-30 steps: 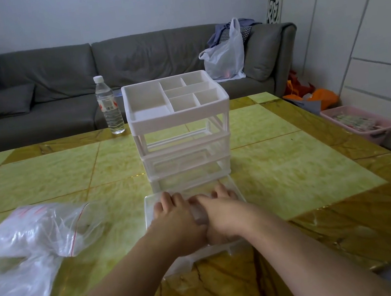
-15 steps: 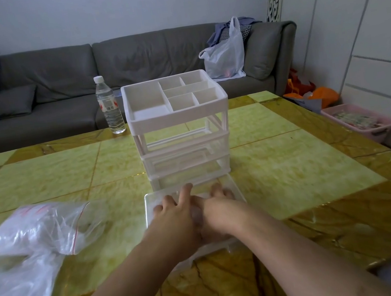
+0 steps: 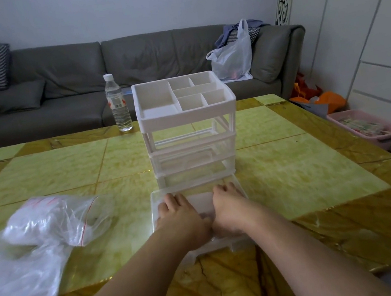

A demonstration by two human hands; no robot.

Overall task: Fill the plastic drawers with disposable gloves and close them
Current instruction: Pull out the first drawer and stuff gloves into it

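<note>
Head camera looks down my forearms to a clear plastic drawer (image 3: 156, 205) lying out of its frame on the tabletop (image 3: 296, 178), just in front of the white drawer unit (image 3: 191, 133). My left hand (image 3: 179, 217) and my right hand (image 3: 229, 205) both lie inside that drawer, palms down, fingers extended toward the unit — pressing flat on the disposable gloves (image 3: 201, 202), a pale translucent layer between and under my hands. The heels of my hands meet near the drawer's front edge while the fingers angle apart. Neither hand pinches anything that I can see.

On the drawer unit, the top slot stands bare while the two lower drawers sit in place; its top tray is split into open compartments. To my left on the tabletop lies a crumpled zip bag (image 3: 55, 221) with a red seal line, and nearer me a blurred heap of clear plastic (image 3: 11, 284) touching it. A water bottle (image 3: 118, 103) stands upright at the far edge, left of the unit. Beyond — a grey sofa (image 3: 70, 73) with a white plastic bag (image 3: 234, 57) on it, and a pink basket (image 3: 365, 126) on the floor at right.
</note>
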